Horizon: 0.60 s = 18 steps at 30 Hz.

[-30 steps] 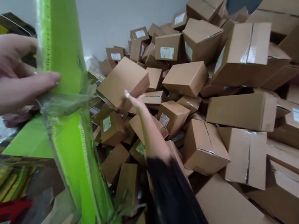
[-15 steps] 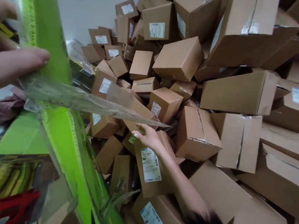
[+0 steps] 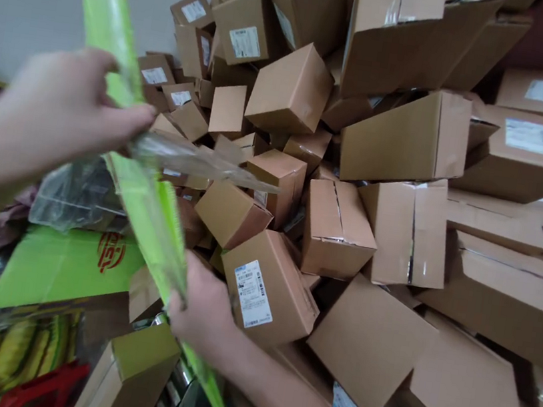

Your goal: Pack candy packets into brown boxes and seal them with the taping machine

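You are pinching the green strip (image 3: 146,213) near its top with your left hand (image 3: 62,113), fingers closed on it and its clear film. Your right hand (image 3: 201,308) is gripping it lower down, fingers curled shut. The labelled box (image 3: 266,290) is lying just right of the strip, unlifted.

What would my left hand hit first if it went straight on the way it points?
Gripping the green bag, your left hand would likely meet the small cardboard box first; depth unclear.
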Tool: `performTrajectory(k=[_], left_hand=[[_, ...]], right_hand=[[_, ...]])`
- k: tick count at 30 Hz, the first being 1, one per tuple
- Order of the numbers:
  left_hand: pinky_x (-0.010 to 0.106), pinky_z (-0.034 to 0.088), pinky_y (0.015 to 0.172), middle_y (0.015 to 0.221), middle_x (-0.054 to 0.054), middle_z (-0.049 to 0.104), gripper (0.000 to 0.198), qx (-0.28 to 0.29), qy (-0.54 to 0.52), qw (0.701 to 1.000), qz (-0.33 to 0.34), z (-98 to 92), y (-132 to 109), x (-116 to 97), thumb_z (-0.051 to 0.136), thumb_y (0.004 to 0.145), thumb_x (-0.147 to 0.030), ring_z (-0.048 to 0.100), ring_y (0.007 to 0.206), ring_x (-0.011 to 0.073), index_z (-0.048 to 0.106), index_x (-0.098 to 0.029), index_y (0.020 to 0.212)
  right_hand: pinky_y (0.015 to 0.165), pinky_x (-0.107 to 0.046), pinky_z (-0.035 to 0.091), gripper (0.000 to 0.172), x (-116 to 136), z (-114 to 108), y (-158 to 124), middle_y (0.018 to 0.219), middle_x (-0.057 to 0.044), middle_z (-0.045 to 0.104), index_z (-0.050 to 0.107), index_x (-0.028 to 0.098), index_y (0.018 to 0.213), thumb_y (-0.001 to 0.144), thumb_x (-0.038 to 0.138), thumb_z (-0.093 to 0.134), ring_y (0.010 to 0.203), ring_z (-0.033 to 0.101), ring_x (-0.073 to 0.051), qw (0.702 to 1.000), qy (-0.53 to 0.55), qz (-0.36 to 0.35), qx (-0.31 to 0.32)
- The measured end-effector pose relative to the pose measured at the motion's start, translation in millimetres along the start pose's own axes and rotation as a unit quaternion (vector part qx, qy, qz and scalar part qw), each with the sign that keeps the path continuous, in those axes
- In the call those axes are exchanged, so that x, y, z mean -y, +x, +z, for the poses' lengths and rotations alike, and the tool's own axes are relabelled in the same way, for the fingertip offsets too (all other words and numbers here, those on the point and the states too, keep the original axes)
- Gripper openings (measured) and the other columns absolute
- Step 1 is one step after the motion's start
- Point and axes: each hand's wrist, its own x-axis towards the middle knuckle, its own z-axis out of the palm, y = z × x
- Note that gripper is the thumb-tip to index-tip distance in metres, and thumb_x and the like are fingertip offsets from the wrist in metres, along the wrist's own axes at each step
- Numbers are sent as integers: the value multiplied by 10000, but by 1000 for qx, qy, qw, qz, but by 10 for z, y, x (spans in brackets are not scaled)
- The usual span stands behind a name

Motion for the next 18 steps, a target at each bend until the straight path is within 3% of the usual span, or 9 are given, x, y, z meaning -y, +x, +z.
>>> performTrajectory(k=[2,4,6,8,10,11,12,15,18], left_hand=[[674,502,866,1132,90,707,856,41,-83,996,1,243,128,-298,483,917,-672,694,1105,367,344,-79,1519],[627,537,920,1182,152,707,779,54,-194,979,30,676,150,-318,490,994,-566,701,1128,331,242,-110,1576],[614,492,1066,1406,239,597,835,7,-248,968,36,1260,-12,-54,543,976,-556,610,1292,362,205,-108,1593],[580,292,1252,1608,242,380,917,-43,-248,968,8,1917,-350,380,604,909,-590,348,1514,384,232,-95,1586],[510,139,1310,1697,204,192,921,-10,-254,959,-123,2546,-769,817,583,904,-555,135,1591,336,210,-70,1593],[475,123,1314,1715,168,145,909,35,-263,939,-218,2819,-969,994,538,921,-556,91,1601,298,169,-96,1612],[512,161,1302,1701,213,158,877,62,-266,924,-269,3050,-1145,1131,461,949,-556,115,1594,324,166,-59,1609],[575,170,1280,1700,238,116,850,103,-266,892,-350,3478,-1451,1328,299,982,-576,90,1587,357,128,-39,1619],[559,142,1284,1719,186,80,892,123,-268,881,-369,3605,-1461,1383,349,955,-640,61,1590,348,126,-109,1636]], right_hand=[[844,-410,612,618,-325,-179,96,1057,-111,736,463,156,1449,836,176,538,921,726,-261,997,24,45,-56],[820,-400,605,556,-658,-360,164,1018,-114,743,510,135,1379,826,195,525,897,725,-263,985,42,82,-147],[849,-412,591,510,-917,-484,191,1068,-129,739,557,145,1289,785,226,554,962,713,-281,966,42,98,-234],[843,-408,584,465,-1053,-527,164,1061,-121,740,585,164,1204,746,244,567,971,707,-285,953,45,107,-280],[813,-387,581,437,-1070,-497,91,1018,-100,743,589,178,1178,752,271,562,934,709,-272,950,50,104,-291],[795,-375,579,430,-1048,-467,48,996,-91,743,588,181,1181,765,287,558,907,710,-264,951,49,100,-290],[780,-365,576,430,-1016,-433,7,980,-84,742,586,183,1191,778,301,553,882,710,-258,952,46,95,-287],[768,-357,566,455,-927,-363,-55,988,-88,746,579,177,1228,799,326,547,864,707,-256,953,22,94,-289],[792,-377,558,503,-920,-363,-11,1047,-110,748,564,171,1269,799,347,544,895,702,-272,944,-12,105,-313]])
